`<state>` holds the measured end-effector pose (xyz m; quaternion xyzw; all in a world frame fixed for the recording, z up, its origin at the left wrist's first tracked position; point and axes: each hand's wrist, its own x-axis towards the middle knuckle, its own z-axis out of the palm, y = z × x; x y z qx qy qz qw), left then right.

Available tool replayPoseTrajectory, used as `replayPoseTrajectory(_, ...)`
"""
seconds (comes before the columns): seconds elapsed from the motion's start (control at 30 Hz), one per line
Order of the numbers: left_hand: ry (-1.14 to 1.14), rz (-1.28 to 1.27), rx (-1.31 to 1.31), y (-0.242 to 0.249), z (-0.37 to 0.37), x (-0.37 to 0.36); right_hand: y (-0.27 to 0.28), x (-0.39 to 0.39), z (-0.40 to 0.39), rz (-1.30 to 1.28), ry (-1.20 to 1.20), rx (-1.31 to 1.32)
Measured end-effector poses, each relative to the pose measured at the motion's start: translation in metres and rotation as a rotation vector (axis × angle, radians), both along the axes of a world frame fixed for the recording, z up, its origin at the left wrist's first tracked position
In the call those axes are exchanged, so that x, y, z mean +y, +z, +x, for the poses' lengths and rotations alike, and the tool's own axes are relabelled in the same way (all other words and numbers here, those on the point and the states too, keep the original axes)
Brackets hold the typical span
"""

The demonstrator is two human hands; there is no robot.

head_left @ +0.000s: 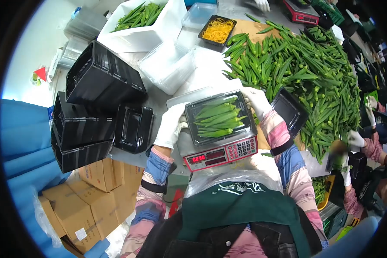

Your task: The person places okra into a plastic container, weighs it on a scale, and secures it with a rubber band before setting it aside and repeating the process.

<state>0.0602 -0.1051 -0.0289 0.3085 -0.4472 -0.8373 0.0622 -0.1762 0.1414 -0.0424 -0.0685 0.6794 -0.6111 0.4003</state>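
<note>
A black tray of okra under a clear lid (217, 118) rests on a red and silver digital scale (221, 155). My left hand (171, 125), in a white glove, has its fingers closed at the tray's left edge. At the upper right corner of the same tray, my right hand (254, 102), also gloved, grips the rim, its fingertips partly hidden. An empty black tray (290, 112) lies just right of my right forearm. Left of my left hand stands another black tray (133, 128). Clear lids (167, 66) are stacked above the scale.
A large okra heap (296, 81) covers the right side. Stacks of black trays (105, 77) stand left. Behind are a white okra bin (137, 26) and rubber bands in a tray (218, 31). Cardboard boxes (81, 206) sit lower left. A co-worker's gloved hand (356, 139) is at right.
</note>
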Motion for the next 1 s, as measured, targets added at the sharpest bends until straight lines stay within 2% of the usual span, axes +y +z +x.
replayPoseTrajectory(0.07,0.003,0.098,0.05,-0.009,-0.001,-0.002,-0.005,0.004,-0.009,-0.014,0.062,-0.061)
replayPoseTrajectory(0.13,0.023,0.237,0.146,0.007,-0.001,0.006,0.004,0.002,0.001,-0.227,-0.001,-0.254)
replayPoseTrajectory(0.17,-0.024,0.276,0.198,-0.006,0.002,0.0,0.01,0.003,0.005,-0.334,-0.033,-0.352)
replayPoseTrajectory(0.27,-0.004,0.245,0.23,0.001,0.007,0.006,0.028,0.016,0.012,-0.433,0.031,-0.418)
replayPoseTrajectory(0.33,-0.028,0.325,0.227,0.014,0.007,0.011,0.032,0.024,0.016,-0.495,0.078,-0.419)
replayPoseTrajectory(0.43,-0.121,0.349,0.12,0.058,0.005,0.025,0.04,0.04,0.015,-0.539,0.143,-0.413)
replayPoseTrajectory(0.47,-0.175,0.317,0.103,0.073,0.003,0.031,0.053,0.043,0.016,-0.451,0.172,-0.412)
replayPoseTrajectory(0.5,-0.306,0.133,0.02,0.078,0.003,0.031,0.064,0.042,0.024,-0.391,0.148,-0.263)
replayPoseTrajectory(0.53,-0.477,-0.08,0.058,0.085,0.001,0.038,0.078,0.038,0.031,-0.33,0.129,-0.107)
replayPoseTrajectory(0.6,-0.738,-0.329,0.099,0.097,0.002,0.062,0.123,0.037,0.048,-0.018,0.231,0.135)
replayPoseTrajectory(0.63,-0.865,-0.295,-0.055,0.108,-0.002,0.071,0.124,0.036,0.053,0.086,0.245,0.12)
replayPoseTrajectory(0.67,-0.864,-0.29,-0.069,0.107,-0.003,0.078,0.122,0.042,0.058,0.057,0.227,0.228)
replayPoseTrajectory(0.73,-0.775,-0.226,-0.111,0.105,0.001,0.078,0.09,0.066,0.061,-0.057,0.037,0.269)
replayPoseTrajectory(0.77,-0.642,-0.114,-0.144,0.1,0.009,0.072,0.079,0.085,0.067,-0.007,-0.029,0.375)
replayPoseTrajectory(0.8,-0.508,-0.004,-0.177,0.094,0.02,0.068,0.055,0.11,0.072,0.17,-0.054,0.549)
replayPoseTrajectory(0.83,-0.304,0.123,-0.148,0.091,0.026,0.068,0.045,0.13,0.086,0.333,-0.061,0.568)
replayPoseTrajectory(0.87,-0.145,0.206,-0.109,0.07,0.041,0.057,0.019,0.153,0.103,0.493,0.019,0.719)
replayPoseTrajectory(0.9,0.059,0.233,-0.1,0.06,0.049,0.053,0.011,0.167,0.122,0.655,0.126,0.519)
replayPoseTrajectory(0.93,0.264,0.258,-0.089,0.052,0.053,0.05,-0.01,0.181,0.14,0.712,0.266,0.651)
replayPoseTrajectory(1.0,0.295,0.272,-0.027,0.051,0.046,0.049,-0.05,0.195,0.172,0.843,0.453,0.974)
